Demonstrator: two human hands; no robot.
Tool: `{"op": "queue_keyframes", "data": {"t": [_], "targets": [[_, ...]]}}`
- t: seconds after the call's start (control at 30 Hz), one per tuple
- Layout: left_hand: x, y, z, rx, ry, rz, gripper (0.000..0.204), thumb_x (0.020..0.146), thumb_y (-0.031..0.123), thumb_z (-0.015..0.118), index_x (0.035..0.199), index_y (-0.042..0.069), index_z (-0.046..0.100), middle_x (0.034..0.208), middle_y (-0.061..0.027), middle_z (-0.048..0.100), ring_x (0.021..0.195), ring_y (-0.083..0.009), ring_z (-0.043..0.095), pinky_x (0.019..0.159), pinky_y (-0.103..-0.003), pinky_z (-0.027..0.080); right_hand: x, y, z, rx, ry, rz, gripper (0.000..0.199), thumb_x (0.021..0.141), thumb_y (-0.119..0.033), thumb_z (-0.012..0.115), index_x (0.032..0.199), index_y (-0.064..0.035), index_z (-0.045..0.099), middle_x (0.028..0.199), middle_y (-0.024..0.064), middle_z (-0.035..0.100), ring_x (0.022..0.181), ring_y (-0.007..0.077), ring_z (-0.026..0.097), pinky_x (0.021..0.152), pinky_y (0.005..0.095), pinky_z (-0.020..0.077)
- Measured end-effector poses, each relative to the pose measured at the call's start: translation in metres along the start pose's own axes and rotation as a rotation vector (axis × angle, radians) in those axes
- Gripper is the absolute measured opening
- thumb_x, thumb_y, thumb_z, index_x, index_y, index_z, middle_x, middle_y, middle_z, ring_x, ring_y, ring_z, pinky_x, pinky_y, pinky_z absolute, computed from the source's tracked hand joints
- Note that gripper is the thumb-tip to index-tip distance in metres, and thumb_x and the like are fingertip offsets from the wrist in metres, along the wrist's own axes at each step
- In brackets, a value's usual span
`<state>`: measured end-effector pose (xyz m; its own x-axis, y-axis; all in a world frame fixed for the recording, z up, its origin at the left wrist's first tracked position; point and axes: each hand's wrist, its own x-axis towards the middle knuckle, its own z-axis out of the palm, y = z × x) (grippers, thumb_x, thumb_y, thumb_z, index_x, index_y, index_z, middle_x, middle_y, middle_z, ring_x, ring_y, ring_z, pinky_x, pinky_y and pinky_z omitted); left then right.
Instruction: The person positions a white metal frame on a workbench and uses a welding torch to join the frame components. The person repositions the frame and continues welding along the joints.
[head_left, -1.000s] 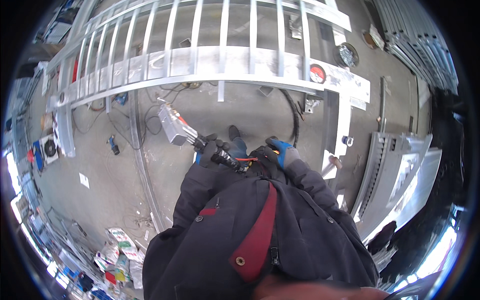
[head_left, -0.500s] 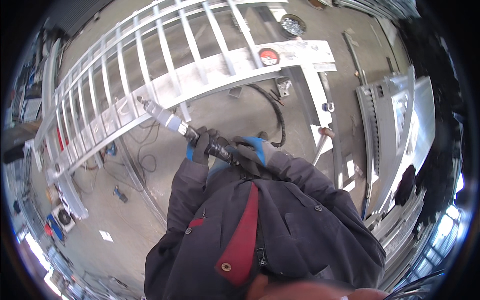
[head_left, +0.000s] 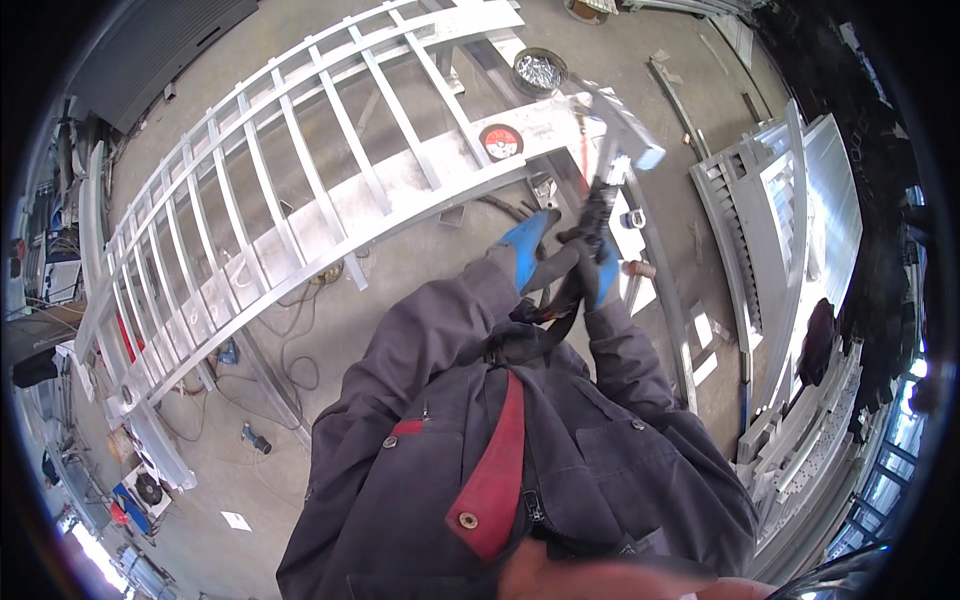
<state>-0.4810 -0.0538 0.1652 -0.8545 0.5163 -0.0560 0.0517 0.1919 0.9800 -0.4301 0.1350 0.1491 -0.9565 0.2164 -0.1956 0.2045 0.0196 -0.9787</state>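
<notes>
Right hand (head_left: 604, 272) was wrapped around the tool (head_left: 601, 195), which pointed forward, slightly rightward; left hand (head_left: 530, 250) was just beside, its grip I could not tell.

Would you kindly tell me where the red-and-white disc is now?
In the head view, the disc lies above centre on the pale beam, right of the frame's last bar, lower left of the round pan.
</notes>
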Motion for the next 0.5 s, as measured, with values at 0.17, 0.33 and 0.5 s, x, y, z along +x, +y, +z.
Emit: {"op": "queue_keyframes", "data": {"t": [0.17, 0.33, 0.5], "targets": [[-0.004, -0.068, -0.023, -0.089, -0.062, -0.212, 0.066, 0.097, 0.040, 0.070, 0.146, -0.001, 0.051, 0.134, -0.0226, 0.063, 0.126, -0.0267, 0.061, 0.108, -0.037, 0.047, 0.106, 0.002, -0.083, 0.102, 0.146, 0.047, 0.047, 0.093, -0.038, 0.074, 0.109, 0.0050, 0.064, 0.094, 0.0134, 0.069, 0.097, 0.0261, 0.072, 0.092, 0.0355, 0.0549], [-0.015, -0.141, -0.056, -0.215, 0.222, -0.341, 0.049, 0.100, 0.028, 0.068, 0.139, 0.001, 0.059, 0.125, -0.0148, 0.068, 0.112, -0.0229, 0.066, 0.097, -0.036, 0.053, 0.262, 0.032, -0.148, 0.280, 0.167, 0.132, 0.053, 0.091, -0.037, 0.079, 0.114, 0.0072, 0.060, 0.089, 0.0143, 0.067, 0.091, 0.0311, 0.073, 0.085, 0.0389, 0.0595], [-0.022, -0.209, -0.078, -0.233, 0.445, -0.609, 0.048, 0.098, 0.029, 0.073, 0.135, 0.001, 0.063, 0.126, -0.0146, 0.069, 0.114, -0.0221, 0.066, 0.097, -0.035, 0.054, 0.457, 0.090, -0.184, 0.515, 0.146, 0.365, 0.064, 0.085, -0.037, 0.085, 0.123, 0.0053, 0.055, 0.094, 0.0170, 0.067, 0.089, 0.0323, 0.071, 0.081, 0.0437, 0.0620]]}}
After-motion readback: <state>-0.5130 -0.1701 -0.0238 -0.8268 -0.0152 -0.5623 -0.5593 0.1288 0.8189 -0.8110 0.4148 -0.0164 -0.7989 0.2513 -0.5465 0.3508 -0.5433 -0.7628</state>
